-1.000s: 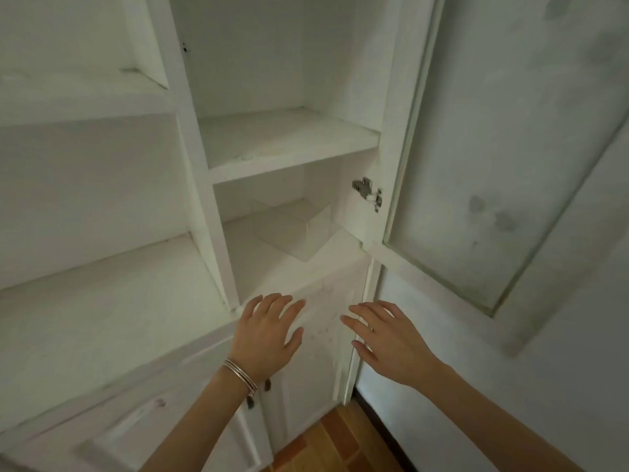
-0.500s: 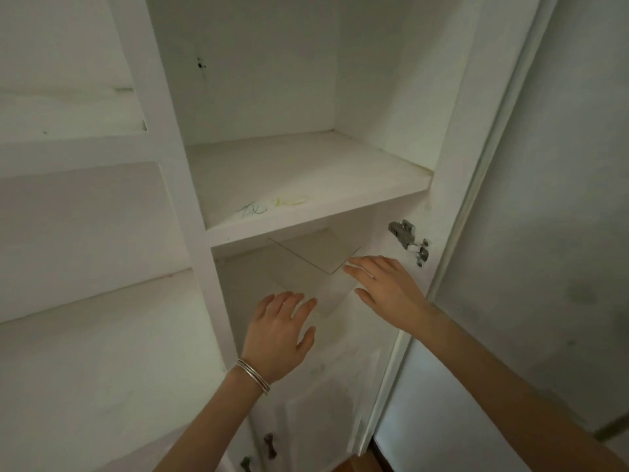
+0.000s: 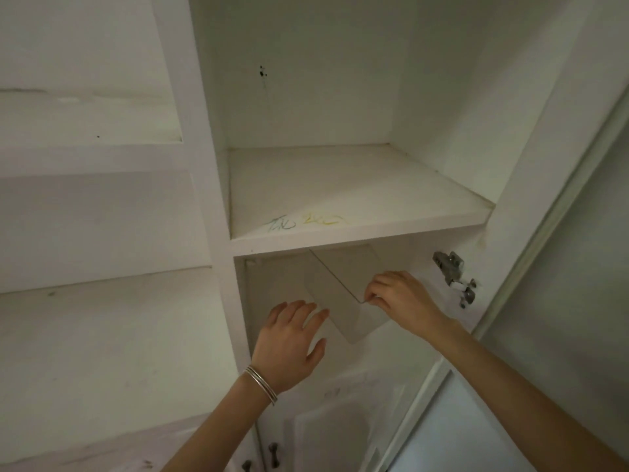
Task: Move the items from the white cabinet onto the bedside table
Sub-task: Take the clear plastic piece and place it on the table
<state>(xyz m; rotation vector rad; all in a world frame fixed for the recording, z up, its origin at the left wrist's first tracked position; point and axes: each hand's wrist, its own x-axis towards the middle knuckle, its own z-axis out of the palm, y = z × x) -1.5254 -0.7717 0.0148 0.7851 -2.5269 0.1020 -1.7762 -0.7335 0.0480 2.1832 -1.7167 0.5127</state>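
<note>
In the white cabinet (image 3: 357, 240), my right hand (image 3: 405, 301) pinches the clear box (image 3: 343, 301) by its corner, apparently to draw it out; my left hand (image 3: 289, 342), fingers spread, hovers near to steady it.

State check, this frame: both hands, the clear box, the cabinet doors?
clear box: in the white cabinet, under the shelf.
right hand: pinching the box's near top corner.
left hand: open, beside the box; contact unclear.
upper door: open.
lower doors: shut.
</note>
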